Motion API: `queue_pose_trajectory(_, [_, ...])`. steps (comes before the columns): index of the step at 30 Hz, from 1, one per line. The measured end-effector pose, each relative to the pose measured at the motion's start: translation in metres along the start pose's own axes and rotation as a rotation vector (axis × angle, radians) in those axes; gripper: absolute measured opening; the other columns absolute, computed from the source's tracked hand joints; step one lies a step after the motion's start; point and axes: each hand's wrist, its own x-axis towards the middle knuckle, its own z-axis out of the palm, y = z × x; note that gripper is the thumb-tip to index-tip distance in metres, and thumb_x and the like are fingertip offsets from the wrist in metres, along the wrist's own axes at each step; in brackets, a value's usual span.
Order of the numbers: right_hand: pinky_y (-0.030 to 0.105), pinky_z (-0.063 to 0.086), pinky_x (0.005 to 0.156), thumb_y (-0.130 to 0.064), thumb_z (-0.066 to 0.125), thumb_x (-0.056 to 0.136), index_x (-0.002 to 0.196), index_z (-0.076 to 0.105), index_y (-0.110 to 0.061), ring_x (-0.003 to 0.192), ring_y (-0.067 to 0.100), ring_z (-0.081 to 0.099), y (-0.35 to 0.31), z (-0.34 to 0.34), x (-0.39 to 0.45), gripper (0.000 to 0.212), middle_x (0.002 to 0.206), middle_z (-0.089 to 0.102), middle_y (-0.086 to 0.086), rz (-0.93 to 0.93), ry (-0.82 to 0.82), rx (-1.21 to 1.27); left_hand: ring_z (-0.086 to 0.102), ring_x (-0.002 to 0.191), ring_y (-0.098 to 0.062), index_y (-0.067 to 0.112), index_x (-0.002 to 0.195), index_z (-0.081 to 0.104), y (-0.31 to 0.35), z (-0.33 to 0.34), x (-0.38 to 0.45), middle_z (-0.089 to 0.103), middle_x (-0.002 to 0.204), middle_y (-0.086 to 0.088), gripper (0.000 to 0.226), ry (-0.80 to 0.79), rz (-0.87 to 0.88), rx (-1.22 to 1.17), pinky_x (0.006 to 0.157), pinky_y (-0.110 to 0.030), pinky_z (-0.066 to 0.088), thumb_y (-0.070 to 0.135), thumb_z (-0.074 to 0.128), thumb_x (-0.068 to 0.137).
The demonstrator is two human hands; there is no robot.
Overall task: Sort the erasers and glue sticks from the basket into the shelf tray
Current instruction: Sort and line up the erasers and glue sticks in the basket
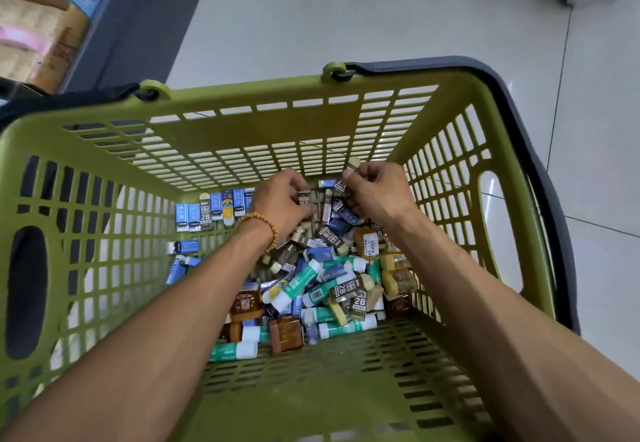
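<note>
Two bare hands reach into the olive-green slotted plastic basket on the pale tiled floor. The left hand curls its grip around small brown-sleeved erasers; the right hand pinches one cream eraser above the heap of teal-and-white glue sticks.

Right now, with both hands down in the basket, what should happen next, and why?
Probably lift both hands out. The right hand already grips an eraser, the left hand seems to hold some too, and no shelf tray shows inside the green basket.
</note>
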Motion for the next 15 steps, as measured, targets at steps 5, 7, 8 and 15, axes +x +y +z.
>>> queue_pose_trajectory(5, [0.046,0.059,0.086,-0.026,0.061,0.098,0.084,0.068,-0.009,0.075,0.019,0.065,0.002,0.014,0.000,0.023,0.079,0.067,0.004,-0.015,-0.117,-0.082,0.064,0.090,-0.018,0.012,0.105,0.066,-0.020,-0.016,-0.004,0.069,0.105,-0.004,0.020,0.158,0.131,0.239,0.084,-0.023,0.051,0.015,0.070,0.085])
queue_pose_trajectory(7, [0.042,0.059,0.085,-0.027,0.060,0.099,0.090,0.070,-0.010,0.079,0.019,0.067,0.002,0.018,0.001,0.021,0.083,0.069,0.002,-0.040,-0.149,-0.169,0.062,0.094,-0.018,0.013,0.110,0.066,-0.027,-0.017,-0.007,0.067,0.109,-0.005,0.025,0.177,0.174,0.296,0.088,-0.026,0.050,0.020,0.069,0.087])
queue_pose_trajectory(8, [0.039,0.059,0.083,-0.027,0.060,0.099,0.093,0.071,-0.009,0.081,0.020,0.068,0.002,0.021,0.003,0.022,0.084,0.070,0.002,-0.062,-0.153,-0.219,0.060,0.098,-0.019,0.014,0.113,0.065,-0.030,-0.017,-0.008,0.065,0.112,-0.005,0.028,0.178,0.194,0.316,0.089,-0.028,0.048,0.025,0.069,0.087])
queue_pose_trajectory(15, [0.026,0.053,0.063,-0.024,0.065,0.095,0.094,0.074,-0.009,0.077,0.022,0.068,0.000,0.052,0.023,0.017,0.088,0.072,0.009,-0.148,-0.191,-0.562,0.047,0.113,-0.020,0.019,0.124,0.062,-0.039,-0.013,-0.007,0.062,0.118,-0.004,0.048,0.161,0.248,0.470,0.097,-0.032,0.038,0.043,0.069,0.083])
